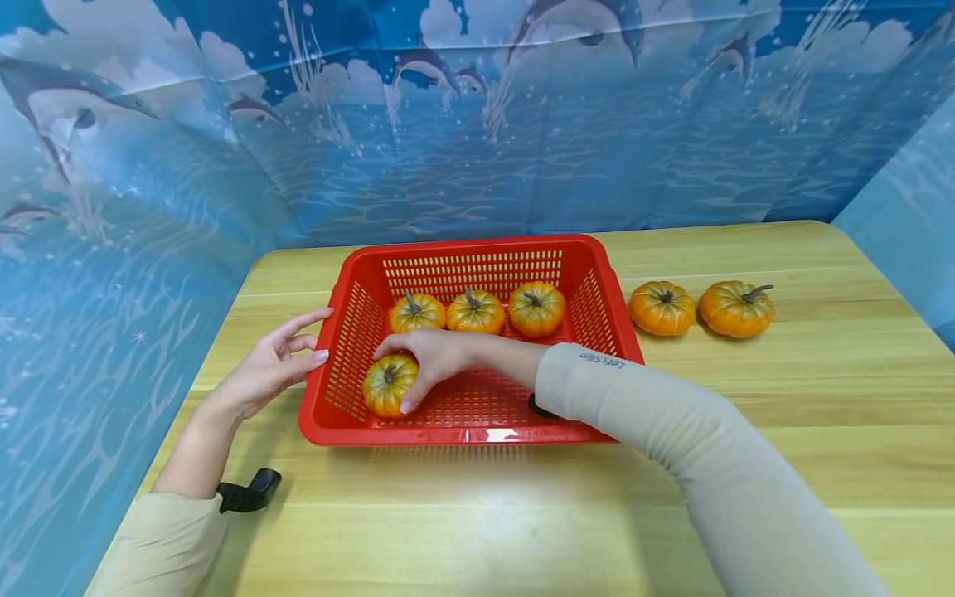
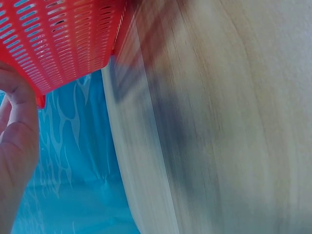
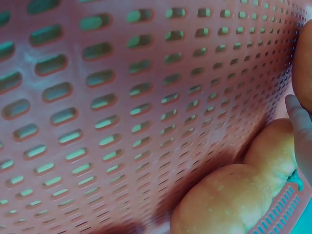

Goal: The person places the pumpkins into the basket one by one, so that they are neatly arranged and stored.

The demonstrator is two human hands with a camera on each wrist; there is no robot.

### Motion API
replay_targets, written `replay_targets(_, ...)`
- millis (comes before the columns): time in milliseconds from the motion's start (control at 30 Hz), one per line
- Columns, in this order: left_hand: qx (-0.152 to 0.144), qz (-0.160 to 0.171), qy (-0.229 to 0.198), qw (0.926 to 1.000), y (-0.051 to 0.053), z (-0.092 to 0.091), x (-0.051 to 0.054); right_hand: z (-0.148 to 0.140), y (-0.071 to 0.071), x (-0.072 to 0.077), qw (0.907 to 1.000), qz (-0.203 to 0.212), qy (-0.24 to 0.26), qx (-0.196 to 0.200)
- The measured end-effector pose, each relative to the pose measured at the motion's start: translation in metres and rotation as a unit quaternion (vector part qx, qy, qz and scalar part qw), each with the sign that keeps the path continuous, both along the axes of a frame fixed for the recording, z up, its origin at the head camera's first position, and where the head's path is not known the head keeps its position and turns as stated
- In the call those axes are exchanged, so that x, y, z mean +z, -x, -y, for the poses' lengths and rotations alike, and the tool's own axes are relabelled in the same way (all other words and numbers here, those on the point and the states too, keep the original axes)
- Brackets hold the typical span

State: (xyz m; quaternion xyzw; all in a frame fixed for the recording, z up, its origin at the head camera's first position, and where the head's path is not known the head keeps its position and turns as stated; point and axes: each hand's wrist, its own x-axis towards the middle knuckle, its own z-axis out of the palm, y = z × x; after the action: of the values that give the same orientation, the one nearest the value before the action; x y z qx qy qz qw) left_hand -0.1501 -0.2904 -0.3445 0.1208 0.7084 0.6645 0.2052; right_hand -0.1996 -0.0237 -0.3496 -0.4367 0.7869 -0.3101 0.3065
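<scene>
In the head view a red slotted basket (image 1: 462,434) holds several small orange pumpkins. The right hand (image 1: 427,358) curls its thumb and fingers round the pumpkin (image 1: 388,385) at the basket's front left. Behind that hand, a row of three pumpkins (image 1: 476,312) lies along the back of the basket. At the basket's left rim, the left hand (image 1: 278,363) touches the edge with extended fingers. The left wrist view shows part of that hand (image 2: 17,141) against the basket wall (image 2: 63,39). In the right wrist view, fingers (image 3: 300,126) lie against a pumpkin (image 3: 304,68) at the right edge.
Two more pumpkins, one (image 1: 661,308) nearer the basket and one (image 1: 735,309) with a long stem, lie on the wooden table (image 1: 821,398) to the right of the basket. A blue curtain (image 1: 462,166) with dolphins hangs behind and beside the table.
</scene>
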Motion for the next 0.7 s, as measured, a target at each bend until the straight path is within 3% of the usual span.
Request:
replay_targets(267,-0.003,-0.002,-0.003,1.0,0.0,0.0,-0.001,-0.005,0.001,0.002,0.9999,0.004,0.011,0.004)
replay_targets(700,-0.002,-0.005,0.0,1.0,0.0,0.001,-0.001,-0.025,0.002,0.014,0.9964,0.077,0.033,-0.009)
